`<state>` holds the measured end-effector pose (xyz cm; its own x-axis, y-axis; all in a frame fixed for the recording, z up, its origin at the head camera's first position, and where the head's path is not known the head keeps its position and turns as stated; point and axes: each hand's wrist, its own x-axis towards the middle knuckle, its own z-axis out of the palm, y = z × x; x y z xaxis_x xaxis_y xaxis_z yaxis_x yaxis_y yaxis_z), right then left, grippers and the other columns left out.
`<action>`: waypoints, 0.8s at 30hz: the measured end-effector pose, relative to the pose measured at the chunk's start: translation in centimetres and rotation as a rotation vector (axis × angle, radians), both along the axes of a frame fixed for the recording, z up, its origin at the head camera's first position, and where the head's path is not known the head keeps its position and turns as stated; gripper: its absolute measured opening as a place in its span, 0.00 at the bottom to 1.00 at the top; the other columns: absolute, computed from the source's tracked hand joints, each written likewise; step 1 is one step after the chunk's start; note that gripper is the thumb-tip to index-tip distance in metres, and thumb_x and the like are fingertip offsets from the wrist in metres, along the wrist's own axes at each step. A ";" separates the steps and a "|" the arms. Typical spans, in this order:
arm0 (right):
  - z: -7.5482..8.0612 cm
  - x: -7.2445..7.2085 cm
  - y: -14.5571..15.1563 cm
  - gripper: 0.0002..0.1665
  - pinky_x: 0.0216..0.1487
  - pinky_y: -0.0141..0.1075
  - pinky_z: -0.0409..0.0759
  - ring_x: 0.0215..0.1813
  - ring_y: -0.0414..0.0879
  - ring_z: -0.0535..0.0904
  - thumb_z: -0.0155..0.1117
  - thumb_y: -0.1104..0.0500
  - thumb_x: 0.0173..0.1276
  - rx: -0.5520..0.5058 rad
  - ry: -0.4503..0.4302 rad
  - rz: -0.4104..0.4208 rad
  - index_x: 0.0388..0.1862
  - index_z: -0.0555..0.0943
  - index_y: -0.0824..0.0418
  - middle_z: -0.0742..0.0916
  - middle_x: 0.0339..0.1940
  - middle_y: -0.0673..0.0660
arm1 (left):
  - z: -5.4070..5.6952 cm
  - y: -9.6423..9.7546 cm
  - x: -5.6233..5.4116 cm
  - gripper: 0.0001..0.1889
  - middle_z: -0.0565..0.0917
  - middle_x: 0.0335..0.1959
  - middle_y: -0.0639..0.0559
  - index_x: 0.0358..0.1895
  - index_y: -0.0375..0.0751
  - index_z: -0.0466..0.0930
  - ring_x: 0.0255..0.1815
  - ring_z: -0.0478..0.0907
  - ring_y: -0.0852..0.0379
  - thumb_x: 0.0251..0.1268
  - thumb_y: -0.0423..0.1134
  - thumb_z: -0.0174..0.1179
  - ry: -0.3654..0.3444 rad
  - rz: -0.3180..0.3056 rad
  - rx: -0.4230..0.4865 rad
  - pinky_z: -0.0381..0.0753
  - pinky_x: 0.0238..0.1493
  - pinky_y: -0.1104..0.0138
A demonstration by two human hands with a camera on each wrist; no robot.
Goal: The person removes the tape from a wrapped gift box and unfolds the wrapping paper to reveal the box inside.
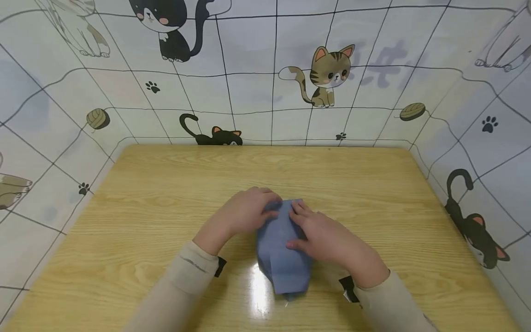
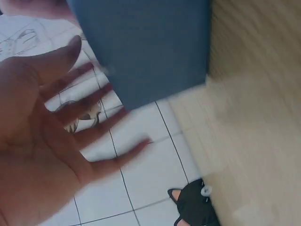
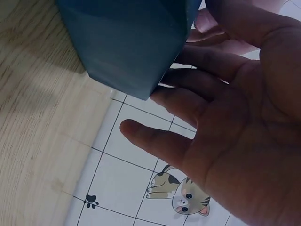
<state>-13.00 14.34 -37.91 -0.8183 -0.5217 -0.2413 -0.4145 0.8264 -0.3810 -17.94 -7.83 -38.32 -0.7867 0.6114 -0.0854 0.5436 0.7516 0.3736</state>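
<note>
On the table stands a blue-grey boxy packet (image 1: 286, 258) with smooth flat faces and creased edges, its material hard to tell. In the left wrist view the packet (image 2: 150, 47) shows a plain side that tapers downward. My left hand (image 1: 250, 210) is at its far left edge, thumb apart and fingers spread; whether they touch is blurred. Along the right side, my right hand (image 1: 332, 237) rests its fingers and thumb on the top. The right wrist view shows that hand (image 3: 225, 113) with loosely extended fingers, some against the packet's edge (image 3: 127, 52). Neither hand grips it.
The wooden table (image 1: 166, 184) extends around the packet. White wall covering (image 1: 249, 92) with cat drawings and grid lines rises behind and at both sides. Black straps (image 1: 349, 289) show at the wrists.
</note>
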 end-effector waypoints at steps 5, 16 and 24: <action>-0.1 -0.3 0.4 0.48 0.81 0.63 0.65 0.89 0.64 0.51 0.71 0.46 0.75 -0.042 -0.067 -0.013 0.83 0.65 0.69 0.59 0.88 0.67 | -0.1 -0.1 -0.9 0.09 0.90 0.55 0.52 0.52 0.47 0.92 0.53 0.89 0.54 0.76 0.35 0.66 0.248 -0.207 -0.078 0.89 0.55 0.60; -0.3 -0.3 0.6 0.48 0.81 0.61 0.67 0.89 0.63 0.52 0.70 0.46 0.76 -0.034 -0.037 -0.011 0.83 0.64 0.68 0.59 0.88 0.66 | -0.6 0.0 -1.2 0.08 0.91 0.53 0.54 0.49 0.52 0.92 0.50 0.90 0.56 0.76 0.36 0.66 0.524 -0.336 -0.238 0.89 0.52 0.58; -0.5 -0.1 0.9 0.48 0.81 0.60 0.68 0.90 0.61 0.51 0.70 0.45 0.76 -0.049 -0.031 -0.018 0.83 0.64 0.67 0.58 0.89 0.64 | -1.1 -0.4 -1.5 0.09 0.91 0.55 0.53 0.48 0.52 0.91 0.52 0.90 0.54 0.75 0.34 0.66 0.527 -0.344 -0.177 0.89 0.55 0.58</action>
<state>-13.14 15.28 -38.45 -0.8203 -0.5186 -0.2412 -0.3870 0.8138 -0.4335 -19.43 -8.20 -39.40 -0.5124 0.8480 0.1352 0.8407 0.5275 -0.1223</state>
